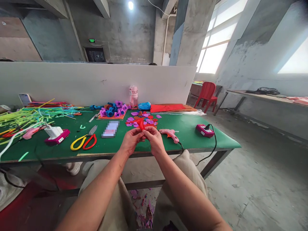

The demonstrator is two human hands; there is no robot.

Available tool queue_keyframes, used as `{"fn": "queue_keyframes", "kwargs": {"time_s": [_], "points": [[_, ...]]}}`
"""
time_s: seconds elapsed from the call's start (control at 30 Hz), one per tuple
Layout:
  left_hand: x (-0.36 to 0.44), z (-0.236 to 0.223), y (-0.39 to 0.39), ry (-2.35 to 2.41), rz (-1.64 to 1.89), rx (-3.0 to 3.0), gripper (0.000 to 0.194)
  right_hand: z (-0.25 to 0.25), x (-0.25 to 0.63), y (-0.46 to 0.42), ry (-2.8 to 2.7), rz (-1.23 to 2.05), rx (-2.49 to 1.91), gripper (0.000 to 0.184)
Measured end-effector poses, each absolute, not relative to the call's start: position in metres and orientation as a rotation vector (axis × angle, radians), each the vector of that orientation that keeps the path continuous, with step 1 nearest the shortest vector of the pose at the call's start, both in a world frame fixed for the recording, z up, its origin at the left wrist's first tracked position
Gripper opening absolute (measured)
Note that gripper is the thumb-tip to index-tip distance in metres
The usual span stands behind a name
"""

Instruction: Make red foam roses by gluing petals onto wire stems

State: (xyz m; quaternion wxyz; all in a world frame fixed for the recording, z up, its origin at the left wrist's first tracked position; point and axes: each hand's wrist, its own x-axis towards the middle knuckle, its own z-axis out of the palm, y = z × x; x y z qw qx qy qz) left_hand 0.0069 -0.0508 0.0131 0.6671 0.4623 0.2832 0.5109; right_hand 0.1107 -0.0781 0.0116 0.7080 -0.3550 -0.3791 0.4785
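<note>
My left hand (132, 140) and my right hand (153, 138) meet above the table's front edge, fingers pinched together. Between them is a red paper petal (141, 124), its tip standing up past the fingertips; its lower part is hidden by the fingers. Just behind lie loose petals (149, 121) in purple, red and orange. To the right of my right hand rests a pink hot glue gun (171, 134) with a black cord. Left of my left hand are scissors (86, 141) with one yellow and one red handle, and a blurred-out phone-like rectangle (110, 129).
Finished purple and blue paper flowers (113, 109) sit at the back, near a pink bottle (133, 97) and red paper sheets (168, 107). Power sockets (205, 131) stand right and left. Colored stems (48, 112) heap at left. A white board (96, 81) rises behind.
</note>
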Motion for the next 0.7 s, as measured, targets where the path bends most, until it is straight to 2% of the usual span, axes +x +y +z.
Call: {"fn": "queue_keyframes", "kwargs": {"time_s": [0.37,0.7], "points": [[0.0083,0.0155,-0.0532,0.645,1.147,1.051,0.027,0.0162,0.1131,-0.0814,-0.726,1.208,-0.718,0.019],[0.0117,0.0132,-0.0519,0.666,1.144,1.04,0.029,0.0112,0.1064,-0.0796,-0.797,0.963,-0.834,0.016]]}}
